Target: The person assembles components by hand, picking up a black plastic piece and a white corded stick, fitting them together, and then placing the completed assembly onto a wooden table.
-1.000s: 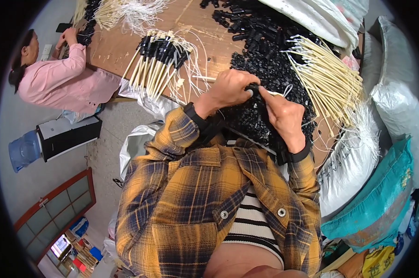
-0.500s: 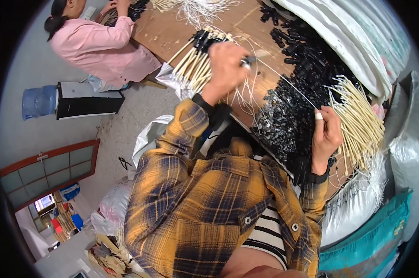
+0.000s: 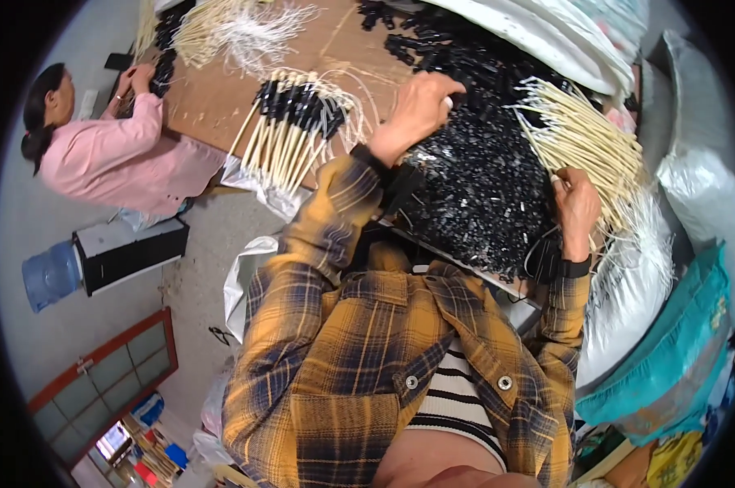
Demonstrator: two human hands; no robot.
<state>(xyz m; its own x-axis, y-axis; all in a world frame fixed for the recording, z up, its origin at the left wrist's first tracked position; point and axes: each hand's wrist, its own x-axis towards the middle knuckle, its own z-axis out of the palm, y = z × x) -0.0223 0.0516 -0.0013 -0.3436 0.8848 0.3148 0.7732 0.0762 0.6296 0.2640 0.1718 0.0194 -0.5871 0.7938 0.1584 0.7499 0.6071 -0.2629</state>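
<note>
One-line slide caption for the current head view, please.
Left hand at the black parts, right hand at the edge of the cream sticks; a co-worker in pink at far left.

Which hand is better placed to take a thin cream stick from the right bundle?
Probably the right hand: it is close beside the thin, straight cream sticks. The left hand is farther off, by heaped shiny black pieces.

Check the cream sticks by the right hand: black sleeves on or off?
Off where visible: the cream sticks show bare pale lengths beside the right hand; underneath, cannot tell.
</note>
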